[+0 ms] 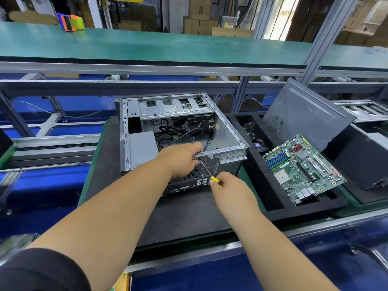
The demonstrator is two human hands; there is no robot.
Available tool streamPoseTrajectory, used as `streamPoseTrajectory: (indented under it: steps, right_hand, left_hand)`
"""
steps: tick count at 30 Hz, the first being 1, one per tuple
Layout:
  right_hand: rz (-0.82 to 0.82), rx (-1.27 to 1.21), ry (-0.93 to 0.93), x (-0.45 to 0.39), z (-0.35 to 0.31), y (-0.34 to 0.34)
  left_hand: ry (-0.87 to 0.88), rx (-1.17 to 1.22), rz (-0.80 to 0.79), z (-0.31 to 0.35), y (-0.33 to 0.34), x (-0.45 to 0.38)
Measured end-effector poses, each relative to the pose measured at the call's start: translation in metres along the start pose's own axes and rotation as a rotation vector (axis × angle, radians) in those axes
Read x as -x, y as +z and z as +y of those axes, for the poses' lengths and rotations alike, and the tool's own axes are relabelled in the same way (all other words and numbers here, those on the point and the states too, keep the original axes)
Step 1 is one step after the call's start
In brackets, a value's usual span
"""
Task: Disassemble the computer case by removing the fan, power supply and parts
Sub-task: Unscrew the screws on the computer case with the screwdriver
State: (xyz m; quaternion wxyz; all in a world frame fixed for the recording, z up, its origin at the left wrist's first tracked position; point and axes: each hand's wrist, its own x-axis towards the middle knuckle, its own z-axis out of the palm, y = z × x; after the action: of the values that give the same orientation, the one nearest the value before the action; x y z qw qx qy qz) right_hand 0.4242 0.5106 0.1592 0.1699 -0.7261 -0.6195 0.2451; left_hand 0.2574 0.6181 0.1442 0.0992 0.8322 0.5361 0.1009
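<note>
Head view, left grip: our left hand (184, 159) curls over the near top edge of the computer case (222, 131), fingers wrapped round the rim; we judge this steadies it against the push of the tool.
Head view, right grip: our right hand (227, 189) pinches the yellow handle of the screwdriver (207, 172), its shaft angled up-left, tip at the rear panel just below the left grip.
Power supply (142, 149): still inside, left of the left grip.
Circuit board (302, 168): already out, lying in the foam tray (273, 198) right of the right grip.
Worktop (184, 215): dark mat under the case.
</note>
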Motion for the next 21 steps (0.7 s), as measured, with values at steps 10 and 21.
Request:
streamPoseTrajectory:
  steps: [10,21]
  right_hand:
    - [-0.098,-0.261,0.079,-0.005,-0.004,0.006]
    - [-0.378,-0.914,0.371,-0.007,-0.001,-0.004]
  left_hand:
    - [0.003,-0.019,-0.002,-0.001,0.001,0.0]
    - [-0.004,0.008,-0.001,-0.001,-0.001,0.001]
